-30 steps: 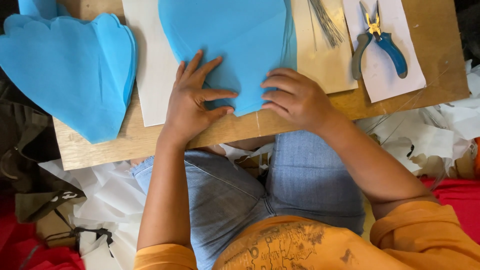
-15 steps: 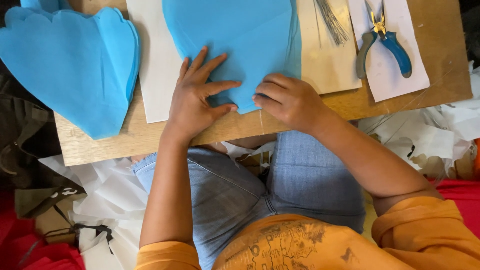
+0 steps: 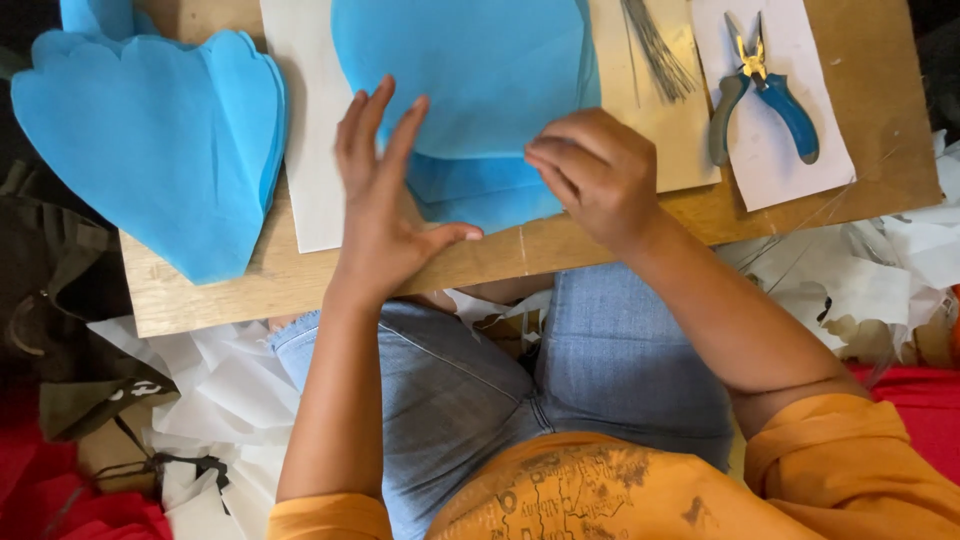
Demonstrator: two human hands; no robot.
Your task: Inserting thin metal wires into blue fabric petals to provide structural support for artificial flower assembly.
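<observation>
From the head view, the left hand [image 3: 385, 205] lies flat and open, fingers spread, its palm pressing the near edge of a blue tissue-paper sheet [image 3: 470, 80] on the wooden desk [image 3: 620, 235]; it grips nothing. The right hand [image 3: 595, 175] is curled, its fingertips pinching a fold at the lower edge of the same sheet, just beside the left thumb. The sheet rests on a white paper sheet [image 3: 305, 150] in the middle of the desk, and its narrow lower end appears gathered into a few pleats, with the wide upper part smooth.

To the left lies a stack of scalloped blue paper petals [image 3: 150, 140], already cut to shape. On the right, a bundle of thin wires [image 3: 655, 50] and blue-handled pliers [image 3: 765, 95] lie untouched, so any binding looks undone as yet.
</observation>
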